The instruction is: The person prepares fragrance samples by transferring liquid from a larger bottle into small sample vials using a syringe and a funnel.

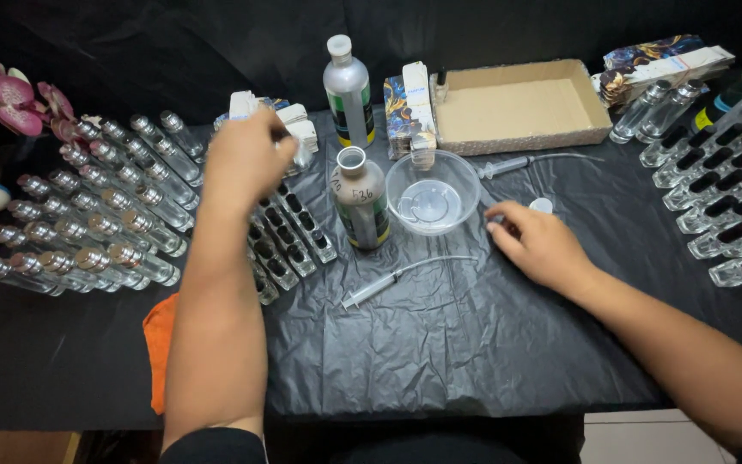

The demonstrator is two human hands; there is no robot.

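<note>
My left hand [246, 159] reaches over a row of clear rectangular bottles with black windows [289, 232], its fingers closed near a stack of small white cartons [302, 133]; what it grips is hidden. My right hand [536, 243] rests on the black plastic sheet [440, 335], fingertips beside a small white cap [542, 205] and just right of a clear plastic bowl [432, 191]. An open grey bottle with a green label [361, 199] stands between the hands. A syringe with tubing [392, 279] lies in front of it.
Several silver-capped glass vials [88, 215] lie in rows at left. A capped grey bottle [348, 90], an open cardboard box [517, 105], a second syringe [517, 161] and more clear bottles [723, 198] sit at back and right. An orange cloth [159, 344] lies at front left.
</note>
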